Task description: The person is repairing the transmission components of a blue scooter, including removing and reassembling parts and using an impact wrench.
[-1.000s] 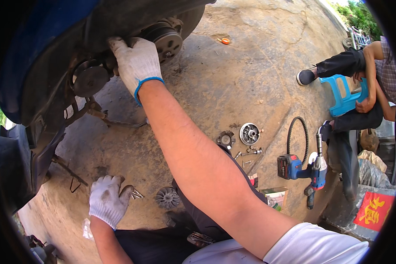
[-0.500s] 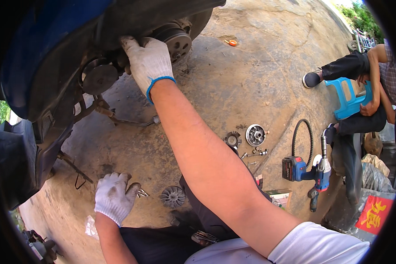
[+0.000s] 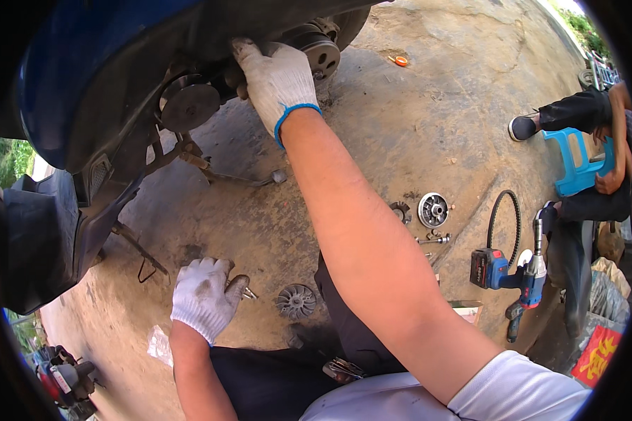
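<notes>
My right hand (image 3: 279, 83), in a white knitted glove with a blue cuff, reaches into the side of a dark blue scooter (image 3: 105, 84). Its thumb and fingers close around a dark part between two round pulleys, the left pulley (image 3: 189, 107) and the drilled right pulley (image 3: 323, 59); the gripped spot is hidden. Lower down, my left hand (image 3: 207, 296), gloved in stained white, hovers low over the ground with thumb and fingers apart. Small metal bolts (image 3: 251, 292) show beside its thumb. A finned metal fan disc (image 3: 296, 301) lies to the right of them.
A blue cordless impact wrench (image 3: 530, 281) lies at right beside a looped drive belt (image 3: 494, 224). Nearer are a round metal pulley half (image 3: 433, 210) and a socket tool (image 3: 434, 239). Someone sits by a blue stool (image 3: 576, 165). The kickstand (image 3: 140, 249) juts out at left.
The whole view has shifted, so things stand farther right and mostly a little higher. My right hand stays at the same spot on the scooter; my left hand stays near the bolts.
</notes>
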The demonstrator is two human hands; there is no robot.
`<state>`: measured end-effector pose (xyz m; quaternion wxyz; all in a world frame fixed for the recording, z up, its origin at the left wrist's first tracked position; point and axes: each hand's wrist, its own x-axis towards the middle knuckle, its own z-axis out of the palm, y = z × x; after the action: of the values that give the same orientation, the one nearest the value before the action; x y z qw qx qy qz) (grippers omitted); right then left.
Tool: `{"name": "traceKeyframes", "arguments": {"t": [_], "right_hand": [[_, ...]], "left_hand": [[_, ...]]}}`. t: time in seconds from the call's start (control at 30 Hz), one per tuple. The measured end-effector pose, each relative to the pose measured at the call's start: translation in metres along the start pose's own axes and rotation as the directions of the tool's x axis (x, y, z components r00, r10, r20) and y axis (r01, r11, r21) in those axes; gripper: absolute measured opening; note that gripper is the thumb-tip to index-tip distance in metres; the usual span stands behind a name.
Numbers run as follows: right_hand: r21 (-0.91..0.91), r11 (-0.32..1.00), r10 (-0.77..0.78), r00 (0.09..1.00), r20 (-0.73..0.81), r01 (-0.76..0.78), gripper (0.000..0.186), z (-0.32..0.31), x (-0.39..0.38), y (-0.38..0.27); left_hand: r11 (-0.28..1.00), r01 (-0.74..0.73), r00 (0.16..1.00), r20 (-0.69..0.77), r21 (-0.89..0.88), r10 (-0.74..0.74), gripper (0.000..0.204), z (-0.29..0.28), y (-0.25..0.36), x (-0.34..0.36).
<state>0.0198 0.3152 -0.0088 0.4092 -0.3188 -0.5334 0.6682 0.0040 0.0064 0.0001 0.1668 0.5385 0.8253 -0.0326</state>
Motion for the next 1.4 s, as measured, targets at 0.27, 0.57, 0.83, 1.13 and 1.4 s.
{"name": "traceKeyframes", "arguments": {"t": [0.27,0.57,0.83,1.13,1.4], "right_hand": [[0.046,0.995,0.083,0.996,0.028,-0.084,0.038,0.002,-0.005,-0.011],[0.071,0.991,0.111,0.993,0.027,-0.113,0.039,0.001,-0.009,-0.019],[0.032,0.994,0.104,0.995,0.013,-0.104,0.039,-0.002,-0.01,-0.019],[-0.019,1.0,0.0,1.0,-0.014,0.0,0.04,0.004,0.002,-0.001],[0.099,0.992,0.074,0.997,0.02,-0.076,0.041,-0.001,-0.007,-0.015]], "left_hand": [[1.0,-0.002,1.0,0.008,0.01,0.002,0.031,-0.002,-0.001,0.0],[1.0,-0.016,1.0,-0.001,-0.004,0.016,0.03,-0.002,0.002,0.002],[1.0,-0.016,1.0,0.006,-0.002,0.016,0.03,-0.001,0.005,0.003],[1.0,-0.022,1.0,-0.004,-0.003,0.022,0.025,0.006,-0.001,0.002],[0.999,-0.046,0.998,-0.029,0.006,0.047,0.026,0.005,-0.001,0.002]]}}
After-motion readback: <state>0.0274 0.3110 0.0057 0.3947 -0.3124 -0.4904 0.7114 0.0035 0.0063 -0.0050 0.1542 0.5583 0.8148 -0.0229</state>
